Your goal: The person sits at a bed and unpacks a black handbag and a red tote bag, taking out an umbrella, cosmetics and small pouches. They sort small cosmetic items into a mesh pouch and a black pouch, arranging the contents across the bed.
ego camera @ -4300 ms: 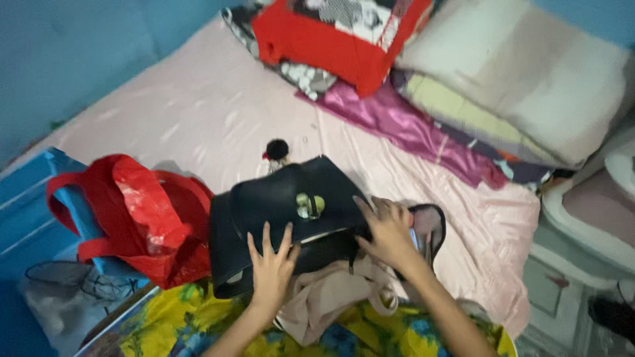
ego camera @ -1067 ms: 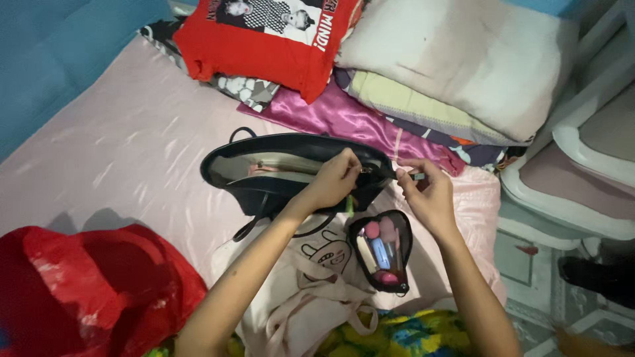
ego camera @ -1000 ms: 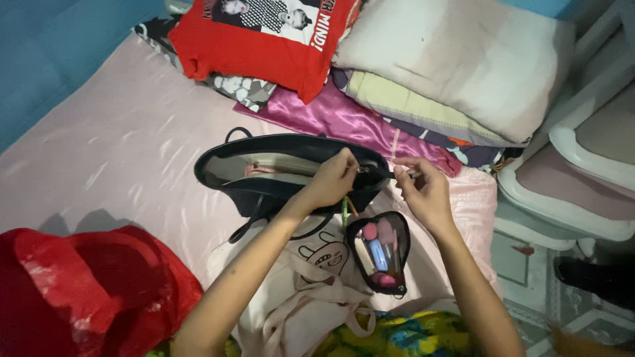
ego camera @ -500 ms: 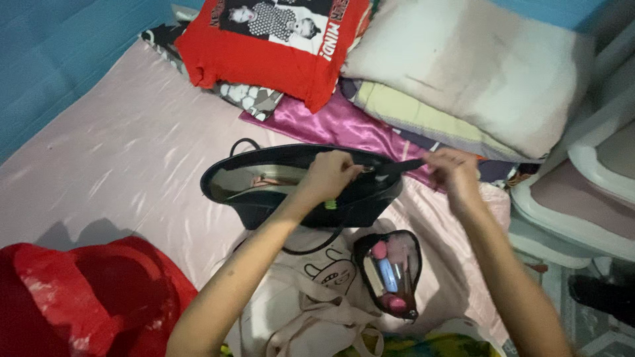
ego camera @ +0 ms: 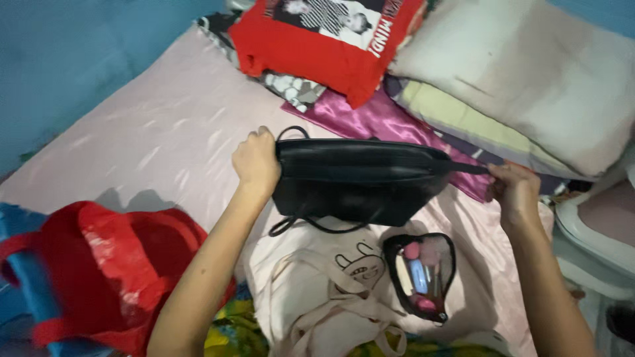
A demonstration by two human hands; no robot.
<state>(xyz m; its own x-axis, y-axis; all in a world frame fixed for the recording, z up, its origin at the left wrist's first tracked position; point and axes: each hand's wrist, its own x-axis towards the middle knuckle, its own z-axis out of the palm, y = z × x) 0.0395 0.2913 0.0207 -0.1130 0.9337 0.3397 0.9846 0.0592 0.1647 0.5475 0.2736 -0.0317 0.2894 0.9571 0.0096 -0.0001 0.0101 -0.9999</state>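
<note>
The black handbag point(ego camera: 360, 182) lies lengthwise between both hands on the bed point(ego camera: 152, 142), left hand point(ego camera: 256, 158) gripping its near end, right hand point(ego camera: 514, 192) pinching the zipper tab at the other.

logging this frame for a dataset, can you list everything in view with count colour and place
black handbag: 1, black, middle of bed, gripped at both ends
bed sheet: 1, pale pink, under everything
tote bag: 1, cream, below the handbag
clear pouch: 1, black-trimmed, pink items inside, right of tote
red bag: 1, red, lower left
red printed cloth: 1, top centre
purple satin cloth: 1, above handbag
pillow: 1, off-white, top right
left hand: on handbag's left end
right hand: at handbag's right end
</note>
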